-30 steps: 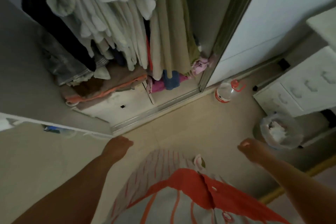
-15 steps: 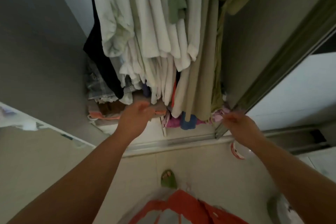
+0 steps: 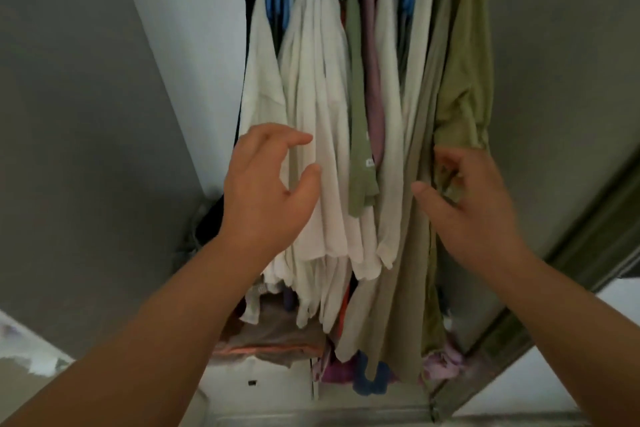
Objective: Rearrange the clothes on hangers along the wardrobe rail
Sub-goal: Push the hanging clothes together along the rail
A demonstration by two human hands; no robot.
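White shirts (image 3: 311, 149) fill the middle of the frame, packed among the clothes (image 3: 374, 87) that hang from the top centre. Your left hand (image 3: 266, 191) sits at their left edge, fingers loosely curved and apart, gripping nothing. Your right hand (image 3: 467, 208), centre right, has fingers curled into the olive garment (image 3: 464, 80); whether it truly grips the cloth you cannot tell.

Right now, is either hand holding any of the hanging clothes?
Neither holds anything. The left hand is open before the white shirts; the right hand is open beside the olive garment.
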